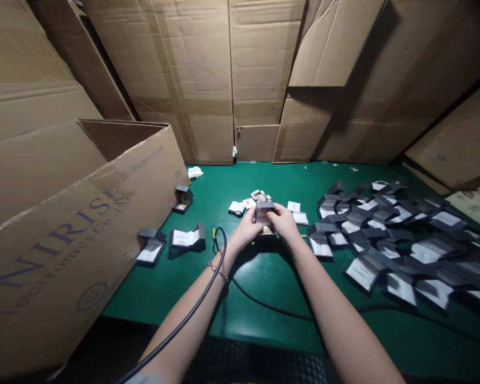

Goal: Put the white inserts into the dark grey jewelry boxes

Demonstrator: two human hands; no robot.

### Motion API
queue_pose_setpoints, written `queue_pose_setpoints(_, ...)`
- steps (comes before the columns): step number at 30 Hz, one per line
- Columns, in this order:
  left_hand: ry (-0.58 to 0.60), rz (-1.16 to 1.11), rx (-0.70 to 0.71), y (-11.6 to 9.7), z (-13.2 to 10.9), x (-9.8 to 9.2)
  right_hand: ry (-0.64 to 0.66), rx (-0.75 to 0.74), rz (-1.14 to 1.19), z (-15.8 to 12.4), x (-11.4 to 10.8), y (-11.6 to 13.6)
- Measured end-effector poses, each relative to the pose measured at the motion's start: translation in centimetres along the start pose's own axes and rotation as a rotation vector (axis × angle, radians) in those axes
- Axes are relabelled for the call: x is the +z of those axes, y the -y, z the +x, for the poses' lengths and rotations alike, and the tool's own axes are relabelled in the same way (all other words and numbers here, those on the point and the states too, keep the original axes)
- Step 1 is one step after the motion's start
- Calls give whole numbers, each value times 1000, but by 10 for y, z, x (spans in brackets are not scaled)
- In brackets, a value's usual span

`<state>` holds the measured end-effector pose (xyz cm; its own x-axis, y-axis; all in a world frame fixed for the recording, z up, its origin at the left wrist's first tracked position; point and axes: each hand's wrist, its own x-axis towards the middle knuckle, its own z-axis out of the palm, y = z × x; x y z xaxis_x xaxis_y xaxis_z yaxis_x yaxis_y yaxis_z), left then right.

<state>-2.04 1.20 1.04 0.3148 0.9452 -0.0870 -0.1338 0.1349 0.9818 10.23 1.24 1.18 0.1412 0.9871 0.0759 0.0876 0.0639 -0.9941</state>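
Both hands grip one small grey hinged box near the middle of the green table. Its lid is raised, and a pale lining shows inside. My left hand is closed on the box's left side, fingers at the lid. On the other side, my right hand is closed on it too, thumb toward the inside. Just behind the box lie crumpled white paper pieces. A white-lined open piece rests right of my right hand. What lies in the box's bottom is mostly hidden by my fingers.
Many open grey boxes crowd the table's right side. A few more, such as one box, stand at the left beside a large printed carton. A black cable loops over my left wrist. Cardboard sheets wall the back.
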Motion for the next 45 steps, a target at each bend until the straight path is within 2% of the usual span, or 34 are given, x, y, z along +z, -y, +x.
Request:
queue_pose_setpoints(3, 51, 40, 38, 7, 1, -1, -23, -81, -73, -1, 0, 1)
queue_pose_setpoints(9, 79, 190, 0, 7, -3, -3, -53, -145, -154, -3, -2, 0)
queue_pose_setpoints(16, 6, 275, 81, 5, 1, -4, -92, -96, -30, -5, 5, 3)
queue_pose_setpoints(21, 21, 141, 21, -5, -3, 1, -61, 32, 181, -4, 6, 6)
queue_pose_setpoints(27, 24, -111, -93, -19, -7, 0, -13, 55, 331, 0, 6, 1)
queue_pose_setpoints(29, -3, -41, -137, -20, -6, -2, -30, 85, 296, 1, 7, -2)
queue_pose_setpoints(31, -64, 167, -132, -19, -4, -5, -71, 123, 224, 1, 7, -4)
queue_pose_setpoints(34, -161, 535, 53, -16, -5, -9, -101, 135, 126, -1, 7, -5)
queue_pose_setpoints(36, -198, 656, 185, -16, -6, -10, -90, 104, 70, -2, 7, -4)
queue_pose_setpoints(38, -211, 685, 238, -16, -7, -11, -78, 63, 5, -3, 8, -2)
queue_pose_setpoints(45, -213, 680, 239, -14, -7, -10, -54, -59, -296, -9, 9, 0)
